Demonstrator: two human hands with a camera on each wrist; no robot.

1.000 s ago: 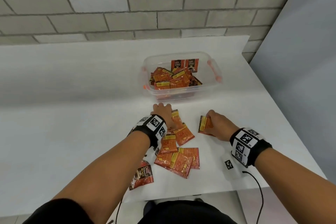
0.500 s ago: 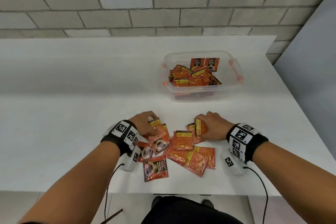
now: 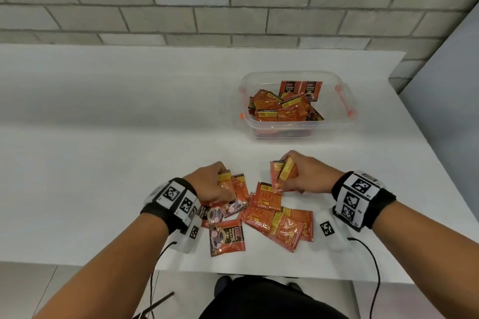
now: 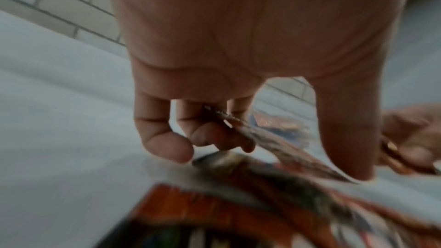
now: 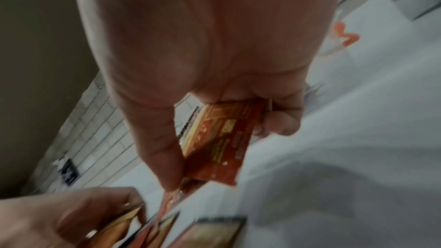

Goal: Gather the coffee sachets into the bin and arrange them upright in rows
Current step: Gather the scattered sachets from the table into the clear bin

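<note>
A white tabletop (image 3: pixel 103 163) carries a clear bin (image 3: pixel 344 122) toward the back right, half full of jumbled sachets. Loose coffee sachets (image 3: pixel 280 223) lie scattered near the front edge. The left hand (image 3: pixel 210 186) pinches sachets at the pile's left; the right hand (image 3: pixel 303 176) grips a few sachets just above the pile.

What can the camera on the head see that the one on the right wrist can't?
Only the head view shows the whole clear plastic bin with orange coffee sachets heaped inside, two standing at the back, and the loose sachets spread flat on the white table.

Only the right wrist view shows the right hand from below, thumb and fingers pinching its held sachets.

Both show the left hand gripping sachets too.
</note>
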